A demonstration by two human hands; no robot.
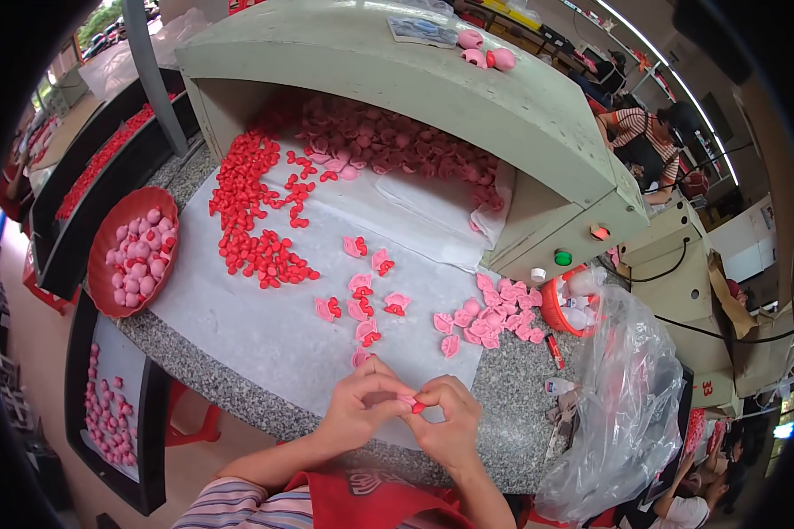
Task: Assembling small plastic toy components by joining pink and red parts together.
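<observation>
Close to the table's front edge, my two hands meet fingertip to fingertip. My left hand pinches a small pink molded piece, mostly covered by the fingers. Between the fingertips of my right hand is a small red piece, touching the pink one. Just beyond my hands, several pink pieces paired with red ones lie in a loose column on white paper. Loose pink cupped pieces are heaped to the right. A large spread of red bow-like pieces lies to the left.
A pale green arched machine housing spans the back, with more pink pieces inside. At the left stands a red bowl of pink-and-red pieces. An orange basket, a glue bottle and a clear plastic bag are on the right.
</observation>
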